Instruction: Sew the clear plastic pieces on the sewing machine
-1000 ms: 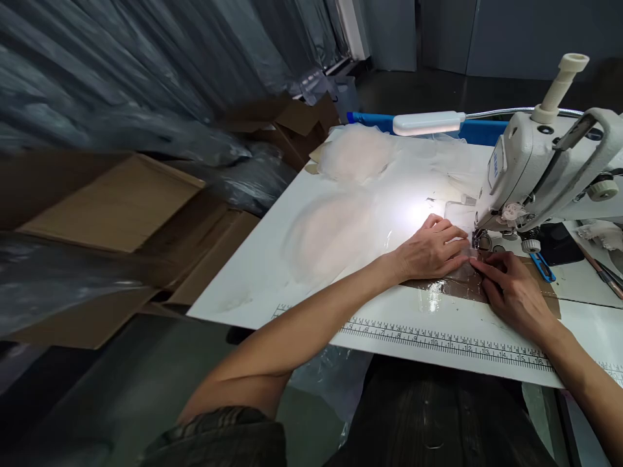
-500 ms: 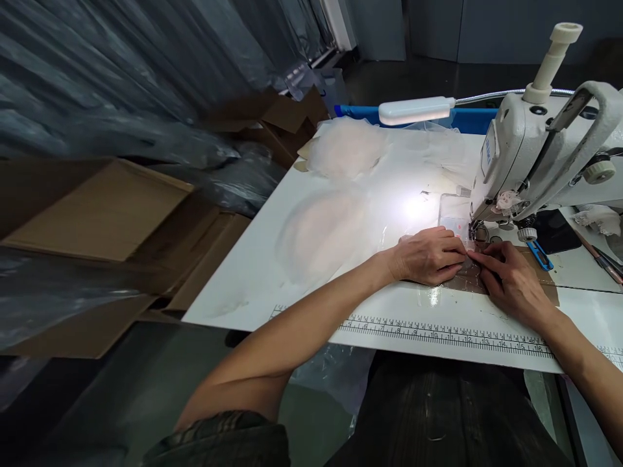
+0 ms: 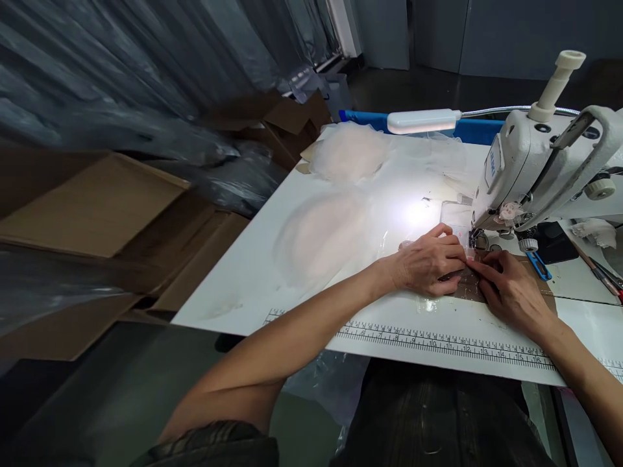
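At the needle of the white sewing machine (image 3: pixel 516 168), both my hands work close together on the tabletop. Curled fingers of my left hand (image 3: pixel 432 261) press on a thin pale fabric (image 3: pixel 460 232), which shows small pink marks and lies partly under the presser foot (image 3: pixel 476 237). From the other side, my right hand (image 3: pixel 513 290) pinches the near edge of this fabric, index fingertip almost touching the left fingers. Most of the held edge is hidden by the fingers. Beneath the hands is a brown taped patch (image 3: pixel 545 295) on the table.
Two sheer pale-pink fabric piles (image 3: pixel 324 237) lie on the white table (image 3: pixel 233 285), left of the hands. A lamp (image 3: pixel 423 121) hangs behind. To the right are a blue cutter (image 3: pixel 538 266) and a dark phone-like slab (image 3: pixel 559 241). Cardboard boxes (image 3: pixel 97 207) stand at left.
The view has tilted slightly, so the machine sits lower in the picture. My left hand's knuckles are raised more, and the fingertips of both hands stay at the fabric near the needle.
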`<state>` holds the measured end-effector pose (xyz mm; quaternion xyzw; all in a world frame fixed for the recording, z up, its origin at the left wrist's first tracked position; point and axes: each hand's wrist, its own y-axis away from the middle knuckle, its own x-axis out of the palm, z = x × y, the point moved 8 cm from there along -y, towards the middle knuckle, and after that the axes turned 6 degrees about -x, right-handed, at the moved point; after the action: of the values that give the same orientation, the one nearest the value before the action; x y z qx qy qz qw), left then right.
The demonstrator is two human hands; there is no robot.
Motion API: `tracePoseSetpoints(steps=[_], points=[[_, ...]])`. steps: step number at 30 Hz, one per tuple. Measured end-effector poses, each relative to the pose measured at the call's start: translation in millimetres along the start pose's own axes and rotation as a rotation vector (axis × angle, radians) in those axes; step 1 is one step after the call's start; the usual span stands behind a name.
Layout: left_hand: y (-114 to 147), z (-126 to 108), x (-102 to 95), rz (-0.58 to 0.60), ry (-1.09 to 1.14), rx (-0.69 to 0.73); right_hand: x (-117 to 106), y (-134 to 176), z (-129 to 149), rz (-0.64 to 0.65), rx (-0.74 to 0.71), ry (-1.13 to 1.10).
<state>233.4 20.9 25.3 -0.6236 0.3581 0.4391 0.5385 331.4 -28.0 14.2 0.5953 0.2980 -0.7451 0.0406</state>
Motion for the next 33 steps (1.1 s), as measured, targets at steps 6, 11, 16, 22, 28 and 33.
tracePoseSetpoints(steps=[6, 11, 16, 22, 28, 33], points=[[2, 4, 10.5, 0.085, 0.082, -0.023, 1, -2, 1, 0.013, -0.004, 0.038], [2, 8, 14.1, 0.118, 0.077, -0.052, 6, -5, -1, 0.054, 0.026, 0.1], [2, 10, 12.0, 0.093, 0.045, -0.061, 9, -7, -2, 0.062, 0.043, 0.176], [1, 13, 9.2, 0.077, 0.017, -0.087, 14, -11, -6, 0.123, 0.082, 0.21], [2, 13, 10.2, 0.072, -0.026, -0.094, 15, -10, -11, 0.148, 0.123, 0.171], [1, 16, 13.1, 0.111, -0.052, -0.128, 15, -11, -11, 0.172, 0.122, 0.149]])
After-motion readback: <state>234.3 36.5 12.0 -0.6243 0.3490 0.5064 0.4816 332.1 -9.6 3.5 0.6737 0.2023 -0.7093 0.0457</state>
